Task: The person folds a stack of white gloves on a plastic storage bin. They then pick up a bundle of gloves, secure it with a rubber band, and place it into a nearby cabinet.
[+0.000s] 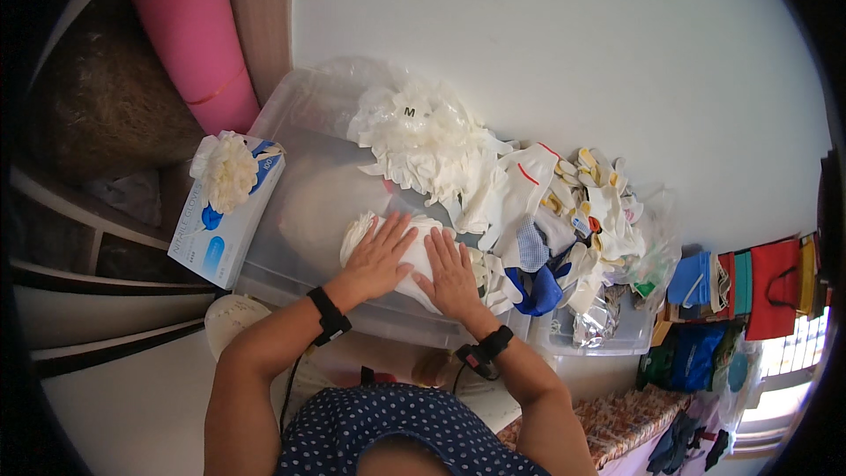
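My left hand [379, 260] lies flat on a stack of white gloves or cloths [415, 256], its fingers spread a little. Beside it my right hand [452, 274] rests palm down on the stack's right part, fingers slightly apart. Both hands cover much of the stack, so its exact make-up is hard to tell. Under it is the lid of a translucent plastic storage box [310, 145]. Several cream-coloured gloves [488, 277] lie just right of my right hand. Behind the stack sits a heap of thin white gloves [436, 152], partly inside a clear plastic bag [403, 96].
A printed disposable-glove box [231, 244] with a pale bundle [228, 172] on top stands at left. A pink roll [198, 46] leans behind it. To the right lie mixed work gloves [595, 211], a blue cloth item [540, 291] and a silvery packet [595, 324]. A wall [562, 46] rises behind.
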